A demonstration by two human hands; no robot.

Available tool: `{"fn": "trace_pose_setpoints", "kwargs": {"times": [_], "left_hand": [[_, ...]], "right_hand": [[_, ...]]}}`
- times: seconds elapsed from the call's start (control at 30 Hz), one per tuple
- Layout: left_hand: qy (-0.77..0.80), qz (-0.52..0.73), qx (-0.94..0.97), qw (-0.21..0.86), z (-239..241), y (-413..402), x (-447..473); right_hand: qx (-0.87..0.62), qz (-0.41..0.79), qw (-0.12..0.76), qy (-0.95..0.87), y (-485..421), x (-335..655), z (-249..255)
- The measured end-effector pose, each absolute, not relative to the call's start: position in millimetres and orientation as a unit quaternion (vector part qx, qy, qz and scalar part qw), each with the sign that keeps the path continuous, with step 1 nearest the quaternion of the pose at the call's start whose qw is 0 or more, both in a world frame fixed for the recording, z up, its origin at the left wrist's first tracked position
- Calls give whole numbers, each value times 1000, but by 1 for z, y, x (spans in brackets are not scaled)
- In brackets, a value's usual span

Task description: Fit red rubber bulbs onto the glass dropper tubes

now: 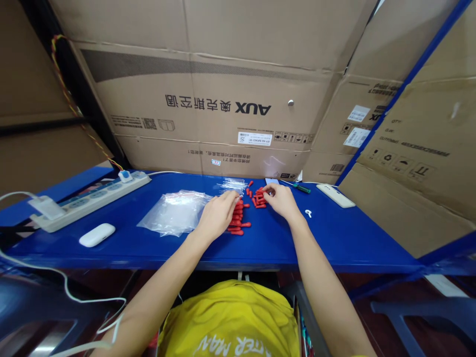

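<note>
My left hand [220,209] is closed, its fingertips pressed together above a pile of small red bulb-ended pieces [236,224]. Whatever sits between those fingers is too small to make out. Over a second, smaller heap of red pieces [259,202], my right hand [281,199] pinches one of them between thumb and forefinger. Thin clear sticks [232,185] lie in a bundle just beyond my left hand. Left of that hand, clear plastic bags [174,213] are stacked flat, touching or close to my wrist. A few loose red pieces [250,184] lie between the sticks and the right heap.
On the blue table [148,250] are a white power strip [92,201], a white earbud case [97,235], a single earbud [308,213], a green-handled screwdriver [302,188] and a white rectangular device [335,195]. Cardboard panels [208,74] wall the back and right side.
</note>
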State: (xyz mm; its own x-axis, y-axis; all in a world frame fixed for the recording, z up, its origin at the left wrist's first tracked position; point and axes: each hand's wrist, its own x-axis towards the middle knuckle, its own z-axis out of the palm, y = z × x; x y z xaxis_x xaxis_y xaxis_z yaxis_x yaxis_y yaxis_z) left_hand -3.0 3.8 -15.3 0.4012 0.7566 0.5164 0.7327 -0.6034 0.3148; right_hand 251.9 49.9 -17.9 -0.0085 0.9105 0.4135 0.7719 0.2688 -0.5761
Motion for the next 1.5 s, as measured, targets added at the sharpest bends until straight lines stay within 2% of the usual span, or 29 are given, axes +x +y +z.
{"fn": "trace_pose_setpoints", "kwargs": {"times": [0.1,0.2,0.5,1.07,1.5], "left_hand": [[422,313,850,39,-15,2,-3],[410,310,856,58,-15,0,-3],[438,323,838,46,-12,-2,-2],[360,364,858,54,-16,-1,-5],[330,375,865,58,-13,-2,-5]], "right_hand": [[-513,170,465,-701,41,246,-14],[-436,245,514,-697,24,236,-12],[-386,290,532,-696,-6,222,-12],[-335,369,597,-628,-8,205,-11],[-330,356,626,-610,-11,199,-14]]}}
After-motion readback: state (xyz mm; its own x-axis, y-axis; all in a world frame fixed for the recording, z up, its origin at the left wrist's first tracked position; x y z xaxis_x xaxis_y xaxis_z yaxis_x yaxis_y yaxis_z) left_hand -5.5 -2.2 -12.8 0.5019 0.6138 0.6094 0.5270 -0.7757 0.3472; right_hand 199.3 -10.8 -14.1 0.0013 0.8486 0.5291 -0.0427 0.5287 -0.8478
